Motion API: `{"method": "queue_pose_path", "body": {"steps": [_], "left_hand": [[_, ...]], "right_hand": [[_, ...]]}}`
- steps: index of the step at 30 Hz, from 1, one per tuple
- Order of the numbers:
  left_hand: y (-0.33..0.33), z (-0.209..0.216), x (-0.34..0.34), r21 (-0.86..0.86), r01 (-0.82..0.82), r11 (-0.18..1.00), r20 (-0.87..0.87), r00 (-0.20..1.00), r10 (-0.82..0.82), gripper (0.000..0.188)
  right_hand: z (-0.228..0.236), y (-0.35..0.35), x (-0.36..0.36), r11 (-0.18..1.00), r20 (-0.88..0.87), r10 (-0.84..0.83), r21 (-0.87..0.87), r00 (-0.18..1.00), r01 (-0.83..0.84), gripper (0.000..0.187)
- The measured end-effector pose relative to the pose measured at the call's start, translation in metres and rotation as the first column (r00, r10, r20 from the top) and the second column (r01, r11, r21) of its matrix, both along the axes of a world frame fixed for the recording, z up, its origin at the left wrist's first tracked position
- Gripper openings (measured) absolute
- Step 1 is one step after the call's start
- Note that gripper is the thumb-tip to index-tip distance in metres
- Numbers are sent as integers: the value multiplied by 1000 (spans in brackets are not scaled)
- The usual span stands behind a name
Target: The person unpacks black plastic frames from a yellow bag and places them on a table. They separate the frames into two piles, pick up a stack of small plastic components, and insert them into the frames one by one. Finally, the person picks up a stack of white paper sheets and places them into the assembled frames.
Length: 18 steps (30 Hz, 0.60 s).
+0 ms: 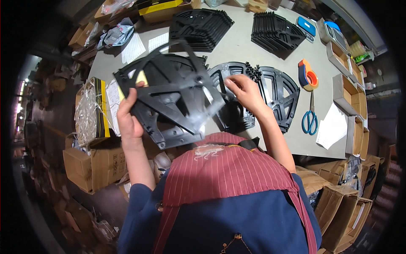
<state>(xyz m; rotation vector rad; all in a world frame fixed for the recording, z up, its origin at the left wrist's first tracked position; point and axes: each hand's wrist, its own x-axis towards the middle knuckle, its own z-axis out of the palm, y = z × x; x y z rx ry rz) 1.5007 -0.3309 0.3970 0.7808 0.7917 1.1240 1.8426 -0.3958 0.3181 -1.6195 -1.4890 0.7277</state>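
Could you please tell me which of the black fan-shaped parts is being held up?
It is the black part in the left hand's grip, overlapping others in view; the rest lie on the grey table.

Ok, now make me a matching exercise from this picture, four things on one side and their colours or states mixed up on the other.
Things:
1. Scissors
2. Apron
3. Tape dispenser
4. Left hand

Colours or states:
A. Dark red with pale stripes
B. Holding a black plastic part
C. Blue handles, lying on the table
D. Orange and dark blue

Right pairs: 1-C, 2-A, 3-D, 4-B.
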Motion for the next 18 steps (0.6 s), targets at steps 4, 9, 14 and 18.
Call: {"method": "queue_pose_path", "body": {"steps": [4,9,14,18], "left_hand": [[-7,2,39,38,197,980,82,976,-200,42],[-1,-15,42,-2,233,973,-82,969,-232,28],[-10,-7,59,11,231,973,-8,973,-231,24],[-14,2,76,26,298,954,-37,954,-297,27]], "right_hand": [[17,10,-11,960,-602,19,-212,798,-182,34],[29,7,17,993,-631,-119,-63,767,102,23],[49,1,39,994,-691,-77,5,719,111,28],[24,2,32,998,-696,-61,-52,716,34,31]]}}
